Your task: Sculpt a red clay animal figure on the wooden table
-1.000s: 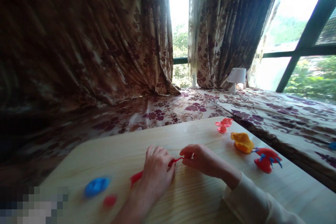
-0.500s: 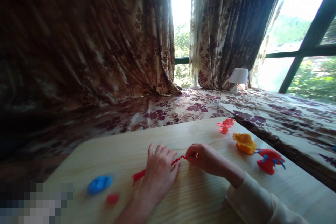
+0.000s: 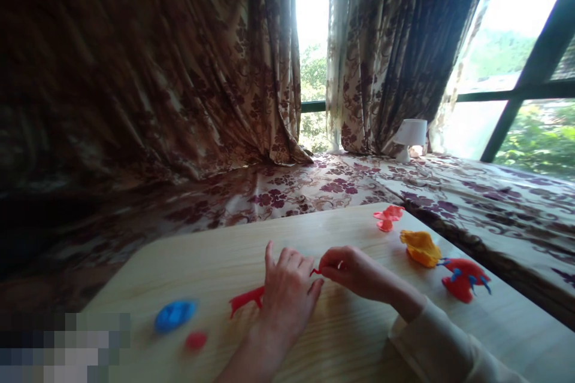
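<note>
A red strip of modelling clay (image 3: pixel 245 300) lies on the pale wooden table (image 3: pixel 188 263), its middle hidden under my left hand (image 3: pixel 287 293). That hand rests over the strip with the index finger raised and the other fingers stretched out. The strip's thin, wavy end comes out beyond my left hand. My right hand (image 3: pixel 344 269) is closed in a pinch on this thin end. The two hands are close together, a short gap apart. On the left are a blue clay disc (image 3: pixel 175 315) and a small red clay lump (image 3: pixel 196 340).
Along the table's right side stand a pink clay figure (image 3: pixel 387 218), a yellow-orange clay piece (image 3: pixel 420 248) and a red clay figure with blue bits (image 3: pixel 465 279). Behind are a flowered cover (image 3: pixel 341 185), a white lamp (image 3: pixel 411 133) and curtains (image 3: pixel 256 72).
My left hand has shifted right along the strip, towards my right hand. More of the strip's left part shows, and the thin stretch between my hands is shorter. My right hand keeps its pinch.
</note>
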`<state>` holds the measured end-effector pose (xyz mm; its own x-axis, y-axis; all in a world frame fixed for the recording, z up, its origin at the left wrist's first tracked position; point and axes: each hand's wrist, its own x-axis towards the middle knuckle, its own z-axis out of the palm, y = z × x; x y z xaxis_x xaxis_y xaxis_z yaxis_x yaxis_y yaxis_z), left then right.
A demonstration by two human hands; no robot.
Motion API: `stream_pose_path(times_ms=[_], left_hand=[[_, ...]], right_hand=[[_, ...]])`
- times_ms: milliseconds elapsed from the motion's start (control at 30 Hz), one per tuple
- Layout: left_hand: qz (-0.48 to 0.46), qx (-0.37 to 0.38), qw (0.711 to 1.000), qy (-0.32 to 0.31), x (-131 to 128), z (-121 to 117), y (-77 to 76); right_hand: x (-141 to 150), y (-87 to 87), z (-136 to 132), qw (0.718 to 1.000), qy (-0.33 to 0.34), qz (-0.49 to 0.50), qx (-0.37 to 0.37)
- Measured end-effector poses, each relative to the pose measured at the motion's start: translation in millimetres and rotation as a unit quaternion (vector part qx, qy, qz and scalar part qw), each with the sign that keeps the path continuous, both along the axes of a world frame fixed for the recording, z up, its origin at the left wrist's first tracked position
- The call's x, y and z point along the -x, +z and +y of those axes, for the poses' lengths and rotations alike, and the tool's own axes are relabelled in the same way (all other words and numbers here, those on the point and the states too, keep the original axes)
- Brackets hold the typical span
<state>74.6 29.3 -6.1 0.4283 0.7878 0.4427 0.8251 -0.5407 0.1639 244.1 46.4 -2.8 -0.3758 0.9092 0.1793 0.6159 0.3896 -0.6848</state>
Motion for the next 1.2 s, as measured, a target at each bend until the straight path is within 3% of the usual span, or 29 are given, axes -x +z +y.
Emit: stream_pose_path(times_ms=[567,833,1200], left_hand=[[0.011,0.029,0.999,0.007,-2.3,-4.3,2.5],[0.066,0.024,0.997,0.016,1.2,-7.0,8.0],[0.061,0.023,0.998,0.014,2.6,-4.8,1.6]], right_hand=[[-2.2,-2.1,2.6,0.999,-0.008,-0.010,-0.034],[-3.5,-3.1,-0.7,1.000,0.000,-0.016,-0.026],[2.8,-2.6,-4.1,0.999,0.003,-0.029,-0.035]])
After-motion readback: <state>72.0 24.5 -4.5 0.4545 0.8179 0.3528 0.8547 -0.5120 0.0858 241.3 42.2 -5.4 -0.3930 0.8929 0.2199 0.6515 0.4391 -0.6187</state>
